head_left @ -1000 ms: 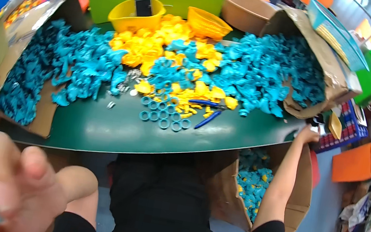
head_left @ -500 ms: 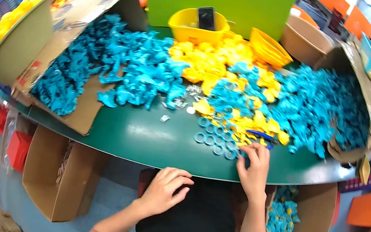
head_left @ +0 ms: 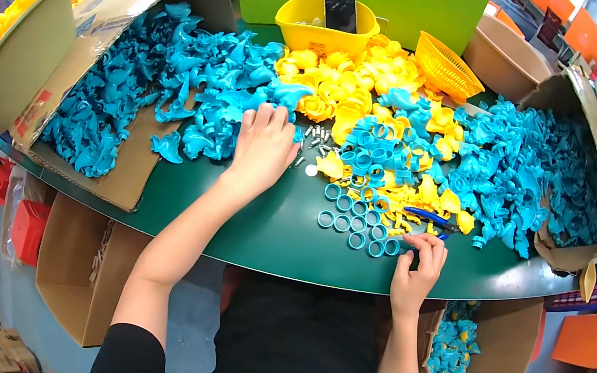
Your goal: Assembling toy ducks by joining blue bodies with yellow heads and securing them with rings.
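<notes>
My left hand (head_left: 264,144) reaches over the table to the right edge of the left-hand pile of teal plastic pieces (head_left: 219,113). Its fingers are bent closed around a teal piece (head_left: 297,134), partly hidden by the hand. My right hand (head_left: 418,268) rests near the table's front, beside several teal rings (head_left: 359,224) laid out in short rows. The thumb and bent fingers stand a little apart, with nothing visible between them. Just beyond this hand lie blue-handled pliers (head_left: 427,216), next to small yellow pieces (head_left: 400,200).
Cardboard boxes spill teal pieces at the left (head_left: 120,179) and right (head_left: 571,250). Yellow pieces (head_left: 328,88) lie heaped mid-table, near small metal pins (head_left: 315,137). A yellow tub (head_left: 317,38) with a phone (head_left: 341,12) and a yellow basket (head_left: 447,67) stand behind.
My left hand has moved from my lap, forward and leftward, to the teal pile. My right hand has shifted slightly right, away from the rings. The view has shifted a little.
</notes>
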Demonstrator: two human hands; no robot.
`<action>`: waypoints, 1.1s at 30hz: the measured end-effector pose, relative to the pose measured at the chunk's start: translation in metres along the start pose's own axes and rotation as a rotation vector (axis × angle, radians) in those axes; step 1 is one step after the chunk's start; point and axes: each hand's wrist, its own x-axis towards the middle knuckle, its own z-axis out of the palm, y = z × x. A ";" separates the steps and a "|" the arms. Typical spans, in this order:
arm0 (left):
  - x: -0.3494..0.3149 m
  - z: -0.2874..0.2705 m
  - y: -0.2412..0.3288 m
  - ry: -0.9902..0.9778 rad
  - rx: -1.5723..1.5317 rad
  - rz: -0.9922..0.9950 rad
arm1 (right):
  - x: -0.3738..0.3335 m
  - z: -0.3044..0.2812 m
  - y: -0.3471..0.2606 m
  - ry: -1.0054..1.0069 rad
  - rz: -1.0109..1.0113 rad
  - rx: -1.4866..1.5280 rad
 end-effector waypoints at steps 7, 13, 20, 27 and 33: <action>0.016 0.026 -0.004 0.066 -0.222 -0.173 | 0.011 -0.001 0.000 -0.043 -0.070 -0.031; 0.011 0.035 -0.035 0.196 -0.568 -0.138 | 0.114 0.066 -0.061 -0.322 -0.542 -0.243; 0.015 0.031 -0.019 0.447 -0.838 -0.294 | 0.157 0.150 -0.048 -0.320 -0.735 -0.546; 0.014 0.046 -0.016 0.292 -1.398 -0.379 | 0.149 0.149 -0.065 -0.379 -0.672 -0.509; -0.026 0.006 0.011 0.262 -1.168 -0.203 | 0.147 0.131 -0.085 -0.354 -0.628 -0.353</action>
